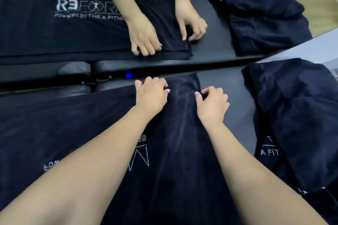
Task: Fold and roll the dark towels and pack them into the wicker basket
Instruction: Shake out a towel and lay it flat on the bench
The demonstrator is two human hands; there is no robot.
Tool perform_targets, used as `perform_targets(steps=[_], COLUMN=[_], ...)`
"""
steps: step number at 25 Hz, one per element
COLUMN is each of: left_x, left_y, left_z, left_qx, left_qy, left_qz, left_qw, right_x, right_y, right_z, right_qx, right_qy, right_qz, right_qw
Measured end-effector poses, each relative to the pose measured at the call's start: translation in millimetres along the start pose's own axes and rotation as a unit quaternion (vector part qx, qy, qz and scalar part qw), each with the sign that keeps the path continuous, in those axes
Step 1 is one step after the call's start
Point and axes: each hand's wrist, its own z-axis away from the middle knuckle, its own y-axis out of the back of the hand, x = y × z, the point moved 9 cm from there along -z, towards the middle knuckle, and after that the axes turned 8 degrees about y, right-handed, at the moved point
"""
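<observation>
A dark towel [181,151] with white stitched lettering lies lengthwise in front of me on a black padded surface, its far end against a mirror. My left hand [151,93] grips the towel's far left corner with curled fingers. My right hand [213,103] pinches the far right corner between thumb and fingers. Under it a wider dark towel [54,133] spreads out to the left. No wicker basket is in view.
A heap of crumpled dark towels [296,115] sits to the right on the black surface [236,97]. The mirror [219,45] straight ahead repeats my hands, the towels and the heap. A blue light [129,75] glows at the mirror's base.
</observation>
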Motion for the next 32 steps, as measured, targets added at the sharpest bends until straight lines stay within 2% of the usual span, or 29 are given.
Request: perform_targets(steps=[4, 6, 10, 15, 17, 19, 23, 26, 28, 30, 32], left_x=[13.7, 12.9, 7.0, 14.1, 16.4, 16.9, 17.6, 15.5, 18.9, 33.4, 44.4], left_y=[19.1, 21.3, 3.6, -3.3, 2.1, 12.7, 21.8, 17.6, 19.1, 9.5, -12.2], left_z=[-3.7, -8.1, -9.4, -16.1, -14.8, -13.8, -17.7, -21.1, -14.1, 7.1, 30.9], left_qx=[0.060, 0.067, 0.044, -0.011, -0.004, 0.031, 0.109, 0.155, 0.186, 0.190, 0.157], left_qy=[-0.048, -0.034, 0.013, 0.012, -0.005, -0.022, -0.040, -0.030, -0.031, -0.090, -0.148], left_qz=[0.102, 0.117, 0.093, 0.066, 0.086, 0.107, 0.120, 0.018, -0.012, -0.001, -0.005], left_qw=[0.992, 0.990, 0.995, 0.998, 0.996, 0.993, 0.986, 0.987, 0.982, 0.978, 0.976], right_x=[0.7, -1.6, -9.9, -3.4, -2.4, -2.7, -15.1, -17.0, -21.7, -36.0, -43.4], right_y=[17.3, 17.6, -8.4, -16.8, -21.9, -15.4, 12.0, 2.2, -1.5, -4.9, -24.6], right_z=[-10.8, -10.7, -15.3, -21.9, -26.7, -34.1, -35.4, -35.8, -27.2, -7.5, 10.2], right_qx=[0.082, 0.094, -0.009, -0.037, -0.065, -0.049, 0.067, 0.042, 0.043, 0.065, 0.009], right_qy=[0.025, 0.045, 0.057, -0.042, -0.068, -0.070, 0.007, 0.014, 0.047, 0.141, 0.202], right_qz=[-0.103, -0.127, -0.054, -0.042, -0.055, -0.093, -0.132, -0.069, -0.004, 0.040, 0.078], right_qw=[0.991, 0.986, 0.997, 0.998, 0.994, 0.992, 0.989, 0.997, 0.998, 0.987, 0.976])
